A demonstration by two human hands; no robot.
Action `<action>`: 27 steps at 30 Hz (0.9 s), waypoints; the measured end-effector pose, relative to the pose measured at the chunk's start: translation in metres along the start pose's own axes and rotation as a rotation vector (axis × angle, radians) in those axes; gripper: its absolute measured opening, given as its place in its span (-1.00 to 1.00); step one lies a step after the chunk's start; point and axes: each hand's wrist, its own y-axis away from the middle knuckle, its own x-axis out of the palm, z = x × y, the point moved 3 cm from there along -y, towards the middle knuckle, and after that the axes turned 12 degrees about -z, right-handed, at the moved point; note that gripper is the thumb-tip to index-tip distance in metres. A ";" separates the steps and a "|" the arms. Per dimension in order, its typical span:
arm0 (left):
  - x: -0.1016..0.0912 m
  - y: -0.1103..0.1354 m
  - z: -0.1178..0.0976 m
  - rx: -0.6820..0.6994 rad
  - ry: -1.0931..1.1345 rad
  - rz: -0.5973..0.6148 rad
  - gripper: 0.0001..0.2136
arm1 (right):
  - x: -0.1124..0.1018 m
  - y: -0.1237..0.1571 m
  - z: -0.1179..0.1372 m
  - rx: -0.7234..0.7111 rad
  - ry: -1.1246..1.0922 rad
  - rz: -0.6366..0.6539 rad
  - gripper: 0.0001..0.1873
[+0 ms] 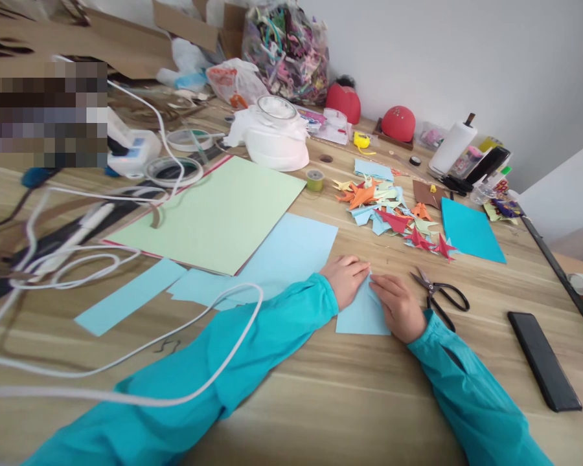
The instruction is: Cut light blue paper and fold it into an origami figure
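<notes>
A light blue sheet of origami paper lies on the wooden table in front of me, with a fold at its upper part. My left hand is at its upper left edge, fingers close together and pressing on the paper. From the other side my right hand holds the upper right edge, its fingertips near those of the left. The hands hide part of the fold. Just right of my right hand lie black-handled scissors, blades apart. Beyond the hands is a pile of folded paper cranes in several colours.
Pale green sheets, a larger light blue sheet and a blue strip lie left. A white cable loops over my left sleeve. A black phone-like slab and a turquoise sheet lie right. A thread spool stands behind.
</notes>
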 end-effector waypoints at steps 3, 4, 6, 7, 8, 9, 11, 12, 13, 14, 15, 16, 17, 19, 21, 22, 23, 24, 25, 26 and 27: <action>-0.001 -0.001 -0.001 -0.013 0.002 0.006 -0.70 | 0.002 0.002 0.000 -0.034 0.046 0.021 -0.49; -0.001 -0.001 -0.001 -0.017 0.003 0.010 -0.70 | 0.002 0.002 0.000 -0.040 0.061 0.025 -0.49; -0.001 -0.001 -0.001 -0.017 0.005 0.015 -0.70 | 0.003 0.003 0.000 -0.048 0.086 0.031 -0.49; -0.001 -0.001 -0.001 -0.014 0.007 0.015 -0.70 | 0.004 0.003 0.000 -0.048 0.099 0.034 -0.50; -0.001 -0.001 0.000 -0.010 0.009 0.013 -0.70 | 0.004 0.003 0.000 -0.049 0.111 0.035 -0.51; -0.001 -0.001 0.000 -0.004 0.011 0.009 -0.70 | 0.004 0.003 0.000 -0.051 0.121 0.037 -0.51; -0.002 -0.002 0.000 0.006 0.013 0.000 -0.70 | 0.004 0.003 0.001 -0.055 0.131 0.039 -0.53; -0.002 -0.002 0.000 0.007 0.011 -0.006 -0.70 | 0.004 0.003 0.001 -0.059 0.134 0.039 -0.53; -0.002 -0.002 0.000 0.008 0.009 -0.013 -0.70 | 0.004 0.003 0.002 -0.063 0.138 0.039 -0.54; -0.002 -0.002 0.000 0.008 0.007 -0.022 -0.70 | 0.003 0.003 0.003 -0.063 0.145 0.040 -0.54; -0.002 -0.002 0.000 0.007 0.006 -0.029 -0.71 | 0.003 0.002 0.003 -0.058 0.155 0.043 -0.54; -0.002 -0.002 0.000 0.006 0.006 -0.032 -0.71 | 0.003 0.002 0.004 -0.053 0.167 0.046 -0.54; -0.001 -0.002 0.000 0.005 0.005 -0.030 -0.71 | 0.003 0.002 0.004 -0.050 0.176 0.050 -0.55; -0.001 -0.001 0.000 0.000 -0.001 -0.015 -0.71 | 0.003 0.002 0.006 -0.040 0.191 0.069 -0.55; 0.000 -0.001 -0.001 -0.003 -0.010 -0.003 -0.71 | 0.003 0.001 0.007 -0.038 0.206 0.088 -0.56; 0.000 -0.001 -0.001 -0.003 -0.015 -0.001 -0.71 | 0.003 0.001 0.008 -0.037 0.215 0.092 -0.56; 0.000 -0.001 -0.001 -0.002 -0.020 0.000 -0.71 | 0.003 0.001 0.009 -0.036 0.222 0.094 -0.56; 0.000 -0.001 -0.002 -0.005 -0.025 0.002 -0.71 | 0.003 0.000 0.009 -0.039 0.226 0.090 -0.56; 0.000 -0.001 -0.002 -0.009 -0.029 0.004 -0.72 | 0.003 0.000 0.010 -0.044 0.226 0.086 -0.56; 0.000 -0.001 -0.002 -0.014 -0.032 0.006 -0.72 | 0.003 0.000 0.010 -0.050 0.226 0.083 -0.57; 0.000 -0.001 -0.002 -0.018 -0.033 0.007 -0.72 | 0.003 0.000 0.010 -0.057 0.226 0.080 -0.57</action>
